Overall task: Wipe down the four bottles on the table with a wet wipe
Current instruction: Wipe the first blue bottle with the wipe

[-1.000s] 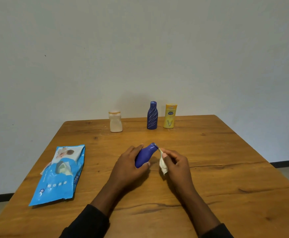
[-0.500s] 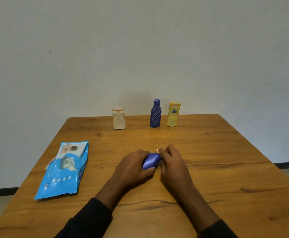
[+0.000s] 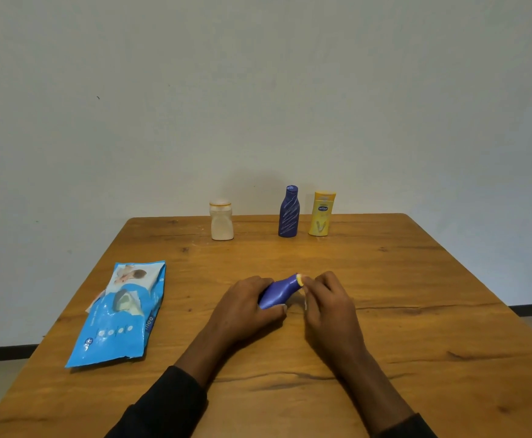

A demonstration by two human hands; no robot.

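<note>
My left hand (image 3: 242, 308) grips a small blue bottle (image 3: 279, 291) lying tilted at the middle of the wooden table (image 3: 416, 311), its neck pointing up and right. My right hand (image 3: 328, 298) pinches a white wet wipe (image 3: 302, 284) against the bottle's neck; only a sliver of the wipe shows. Three more bottles stand upright along the far edge: a cream one (image 3: 221, 220), a dark blue striped one (image 3: 288, 211) and a yellow one (image 3: 321, 213).
A blue pack of wet wipes (image 3: 122, 314) lies flat at the left of the table, its flap partly lifted. A plain wall rises right behind the far edge. Floor shows past the table's left and right sides.
The right hand closed in from beside the bottle onto its neck, hiding most of the wipe. The bottle stayed in the left hand's grip. The camera shifted slightly.
</note>
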